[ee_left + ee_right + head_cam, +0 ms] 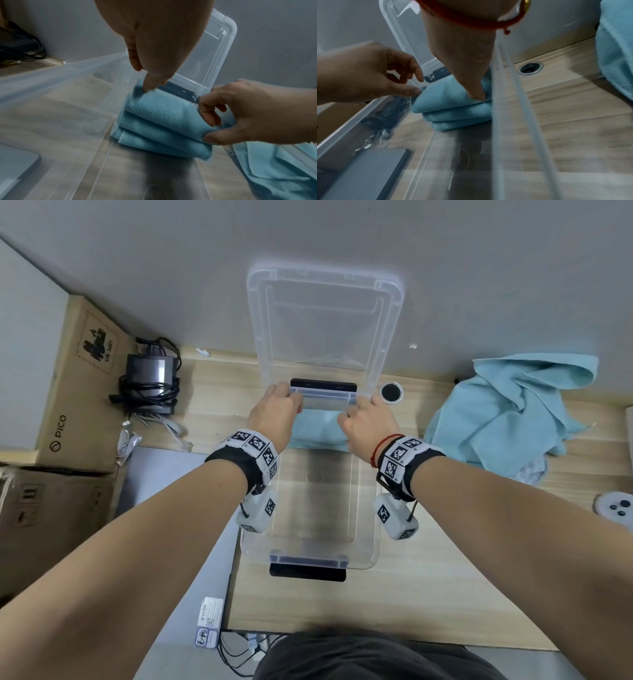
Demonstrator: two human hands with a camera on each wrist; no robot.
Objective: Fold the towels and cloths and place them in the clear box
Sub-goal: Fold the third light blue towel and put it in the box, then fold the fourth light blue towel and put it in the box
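Observation:
A clear box [375, 542] stands lengthwise on the wooden table, and its lid [325, 320] leans upright against the wall behind it. A folded light-blue cloth [318, 429] [163, 121] [453, 108] lies inside at the box's far end. My left hand [277, 409] [144, 78] [418, 85] is at the cloth's left end; only the thumb touches it, and the fingers are loosely curled apart from it. My right hand [370, 419] [209, 128] [477, 94] pinches the cloth's right end between thumb and fingers. A crumpled blue towel [513, 412] [274, 169] [618, 54] lies unfolded on the table to the right.
Cardboard boxes [78, 392] stand at the left, with a black power adapter and tangled cables [150, 381] beside them. A round cable hole [391, 393] [530, 67] is just right of the box. A white round device [616, 508] sits at the right edge.

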